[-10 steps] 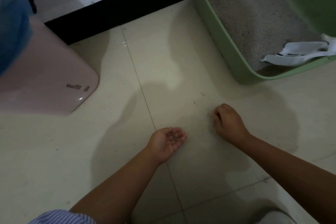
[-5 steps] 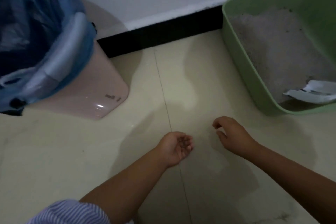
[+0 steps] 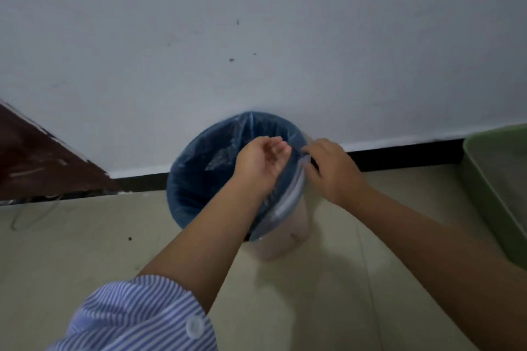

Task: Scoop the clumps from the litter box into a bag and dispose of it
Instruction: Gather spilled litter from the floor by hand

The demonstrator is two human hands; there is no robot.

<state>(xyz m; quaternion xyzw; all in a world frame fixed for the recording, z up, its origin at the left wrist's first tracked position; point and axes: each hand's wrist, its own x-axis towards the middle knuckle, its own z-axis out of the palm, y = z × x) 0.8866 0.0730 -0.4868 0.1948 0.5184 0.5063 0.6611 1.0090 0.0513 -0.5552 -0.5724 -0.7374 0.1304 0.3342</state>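
While our cupped left hand [image 3: 263,164] hangs over the blue bin bag [image 3: 205,171], our right hand [image 3: 332,169] touches its rim, grip unclear; we judge stray litter needs tipping in. Litter box [image 3: 496,194] sits right.

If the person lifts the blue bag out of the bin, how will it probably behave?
The blue bag looks thin and wrinkled, so it will probably be floppy and sag. Its film seems glossy, perhaps slippery in the right hand. The bin looks light, so it may tip or lift with the bag.
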